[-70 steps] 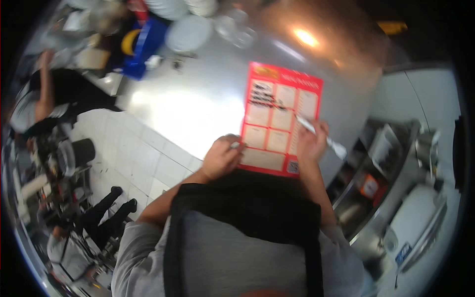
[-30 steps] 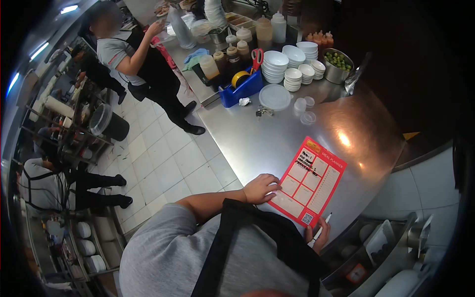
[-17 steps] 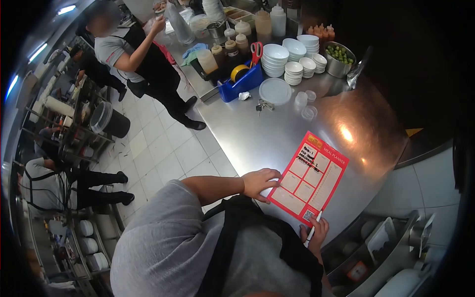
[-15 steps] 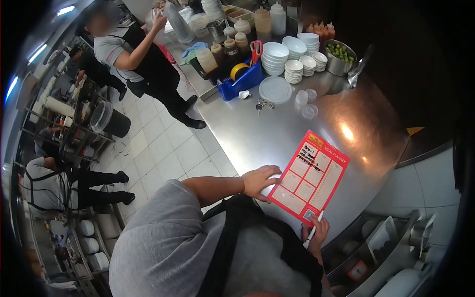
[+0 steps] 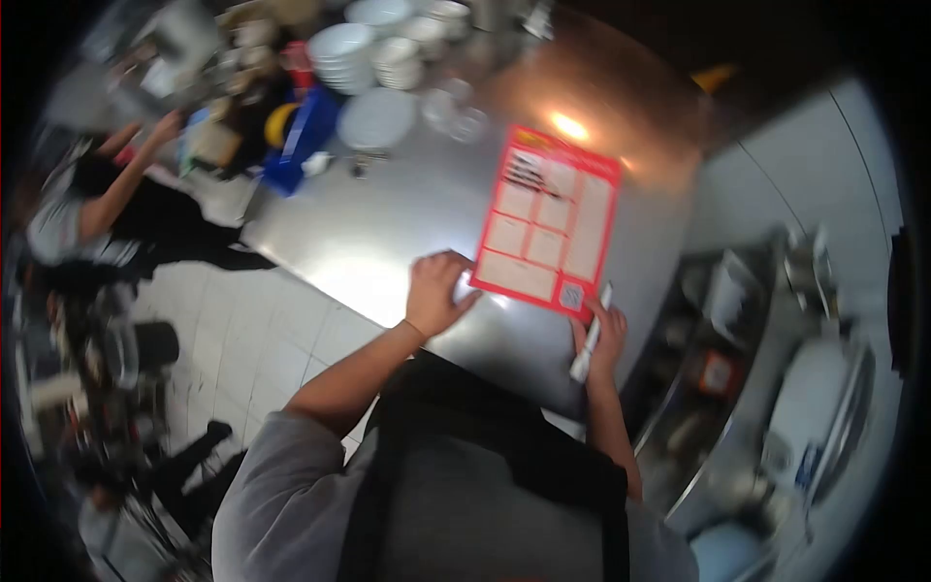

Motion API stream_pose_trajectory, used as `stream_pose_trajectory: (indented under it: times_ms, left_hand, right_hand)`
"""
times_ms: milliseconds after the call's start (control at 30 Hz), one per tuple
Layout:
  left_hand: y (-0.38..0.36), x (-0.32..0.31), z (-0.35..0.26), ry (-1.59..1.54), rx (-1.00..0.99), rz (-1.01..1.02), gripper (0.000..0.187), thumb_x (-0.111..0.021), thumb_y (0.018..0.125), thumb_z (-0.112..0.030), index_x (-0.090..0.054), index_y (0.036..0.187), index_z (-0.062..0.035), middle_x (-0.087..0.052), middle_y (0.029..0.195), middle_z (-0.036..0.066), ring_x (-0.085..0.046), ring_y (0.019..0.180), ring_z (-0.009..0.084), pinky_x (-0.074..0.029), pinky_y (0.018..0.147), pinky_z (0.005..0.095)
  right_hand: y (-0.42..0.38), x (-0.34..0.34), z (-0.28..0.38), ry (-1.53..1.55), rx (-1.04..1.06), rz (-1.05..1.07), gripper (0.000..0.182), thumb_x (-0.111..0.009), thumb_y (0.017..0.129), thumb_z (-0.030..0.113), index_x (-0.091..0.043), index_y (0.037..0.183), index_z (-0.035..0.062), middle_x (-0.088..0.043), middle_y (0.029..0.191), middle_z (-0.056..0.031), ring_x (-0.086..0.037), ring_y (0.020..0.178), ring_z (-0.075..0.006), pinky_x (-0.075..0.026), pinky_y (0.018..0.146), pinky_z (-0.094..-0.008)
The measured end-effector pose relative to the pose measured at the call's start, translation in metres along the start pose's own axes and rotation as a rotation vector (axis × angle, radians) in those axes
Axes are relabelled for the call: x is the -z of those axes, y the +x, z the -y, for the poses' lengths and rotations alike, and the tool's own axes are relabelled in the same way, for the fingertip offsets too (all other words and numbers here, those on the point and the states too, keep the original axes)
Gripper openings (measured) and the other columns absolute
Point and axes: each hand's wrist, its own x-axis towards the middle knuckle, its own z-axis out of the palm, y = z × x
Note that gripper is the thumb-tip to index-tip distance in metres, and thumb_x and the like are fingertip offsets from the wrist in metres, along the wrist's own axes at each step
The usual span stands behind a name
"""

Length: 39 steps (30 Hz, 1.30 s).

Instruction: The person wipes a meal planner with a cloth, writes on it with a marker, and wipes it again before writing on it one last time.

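A red-bordered meal planner sheet point(image 5: 514, 276) with black handwriting near its top left lies over the steel table. My left hand point(image 5: 436, 299) is at the sheet's lower left corner, thumb and fingers apart; whether it touches the edge I cannot make out. At the lower right corner, my right hand point(image 5: 606, 339) is closed around a white marker pen point(image 5: 590, 351), its fingers close against the sheet's bottom edge by the printed square code.
The steel table point(image 5: 388, 223) carries stacked white bowls point(image 5: 341, 60), a round lid point(image 5: 376, 121), small clear cups and a blue tape dispenser point(image 5: 296, 145). A co-worker point(image 5: 107, 209) stands at the far left. Metal shelving point(image 5: 693, 359) with containers is at the right.
My view has swung to the right and blurred, so the table and sheet sit further left and higher. My left hand appears slightly farther from the sheet; my right hand keeps the marker pen.
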Motion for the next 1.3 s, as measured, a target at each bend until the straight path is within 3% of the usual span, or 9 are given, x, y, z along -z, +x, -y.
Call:
stream_pose_trajectory:
  times_ms: [100, 267, 533, 567, 600, 700, 800, 1000, 1300]
  left_hand:
    - [0.021, -0.002, 0.017, -0.082, -0.106, 0.095, 0.043, -0.077, 0.070, -0.032, -0.064, 0.105, -0.0112, -0.058, 0.103, 0.008, -0.053, 0.101, 0.0301, -0.039, 0.089, 0.0437]
    - [0.062, 0.000, 0.046, 0.027, -0.110, 0.113, 0.061, -0.075, 0.073, -0.036, -0.056, 0.126, -0.0134, -0.050, 0.127, 0.010, -0.044, 0.122, 0.0287, -0.031, 0.102, 0.0466]
    - [0.103, -0.005, 0.072, -0.017, -0.228, 0.190, 0.063, -0.076, 0.070, -0.038, -0.059, 0.127, -0.0175, -0.053, 0.130, 0.004, -0.046, 0.122, 0.0241, -0.030, 0.103, 0.0447]
    - [0.109, -0.003, 0.074, -0.026, -0.209, 0.220, 0.061, -0.077, 0.070, -0.037, -0.061, 0.125, -0.0179, -0.053, 0.129, 0.003, -0.047, 0.122, 0.0238, -0.031, 0.103, 0.0443]
    - [0.114, -0.002, 0.076, -0.037, -0.188, 0.251, 0.058, -0.078, 0.069, -0.036, -0.062, 0.122, -0.0182, -0.054, 0.129, 0.003, -0.047, 0.121, 0.0235, -0.032, 0.102, 0.0438]
    - [0.122, -0.007, 0.080, -0.081, -0.161, 0.199, 0.048, -0.080, 0.067, -0.033, -0.069, 0.112, -0.0199, -0.058, 0.110, 0.003, -0.051, 0.109, 0.0225, -0.036, 0.095, 0.0411]
    - [0.129, -0.002, 0.081, -0.075, -0.138, 0.192, 0.046, -0.080, 0.067, -0.034, -0.070, 0.111, -0.0207, -0.055, 0.095, 0.003, -0.051, 0.098, 0.0218, -0.038, 0.089, 0.0398]
    - [0.128, -0.010, 0.089, -0.132, -0.168, 0.176, 0.048, -0.082, 0.064, -0.032, -0.070, 0.110, -0.0222, -0.051, 0.083, 0.002, -0.050, 0.085, 0.0204, -0.039, 0.081, 0.0371]
    - [0.129, -0.012, 0.093, -0.150, -0.162, 0.176, 0.052, -0.082, 0.063, -0.028, -0.068, 0.113, -0.0237, -0.050, 0.085, 0.002, -0.050, 0.086, 0.0203, -0.039, 0.081, 0.0363]
  right_hand:
    - [0.007, -0.005, 0.003, 0.023, -0.032, -0.033, 0.039, -0.078, 0.069, 0.011, -0.064, 0.105, 0.0107, -0.067, 0.104, -0.0106, -0.059, 0.095, -0.0311, -0.043, 0.089, -0.0398]
    - [0.005, -0.007, 0.016, -0.088, -0.011, -0.069, 0.030, -0.077, 0.069, 0.008, -0.065, 0.096, 0.0095, -0.068, 0.101, -0.0079, -0.060, 0.090, -0.0286, -0.046, 0.084, -0.0377]
    - [0.006, -0.012, 0.035, -0.035, -0.152, -0.073, 0.022, -0.076, 0.076, 0.011, -0.067, 0.096, 0.0099, -0.068, 0.097, -0.0080, -0.062, 0.085, -0.0248, -0.050, 0.078, -0.0344]
    - [0.008, -0.008, 0.035, 0.008, -0.191, -0.051, 0.020, -0.075, 0.078, 0.013, -0.068, 0.097, 0.0097, -0.067, 0.098, -0.0080, -0.062, 0.085, -0.0232, -0.050, 0.078, -0.0339]
    - [0.005, -0.006, 0.027, 0.323, -0.483, -0.021, 0.020, -0.069, 0.087, 0.019, -0.066, 0.102, 0.0062, -0.066, 0.099, -0.0061, -0.060, 0.083, -0.0179, -0.049, 0.076, -0.0329]
    - [0.036, 0.013, 0.033, 0.684, -0.594, -0.219, 0.023, -0.063, 0.091, 0.019, -0.063, 0.107, 0.0020, -0.063, 0.097, -0.0058, -0.058, 0.081, -0.0153, -0.049, 0.074, -0.0313]
    - [0.069, 0.008, 0.028, 0.980, -0.663, -0.173, 0.020, -0.061, 0.090, 0.011, -0.061, 0.108, -0.0004, -0.062, 0.093, -0.0077, -0.059, 0.081, -0.0166, -0.049, 0.073, -0.0288]
    - [0.145, -0.091, 0.060, 0.980, -0.533, -0.160, 0.008, -0.054, 0.084, -0.004, -0.057, 0.091, -0.0007, -0.060, 0.087, -0.0087, -0.060, 0.069, -0.0170, -0.050, 0.062, -0.0282]
    - [0.175, -0.153, 0.067, 1.089, -0.423, -0.206, 0.005, -0.050, 0.083, -0.001, -0.047, 0.081, 0.0033, -0.056, 0.081, -0.0109, -0.052, 0.058, -0.0156, -0.040, 0.048, -0.0262]
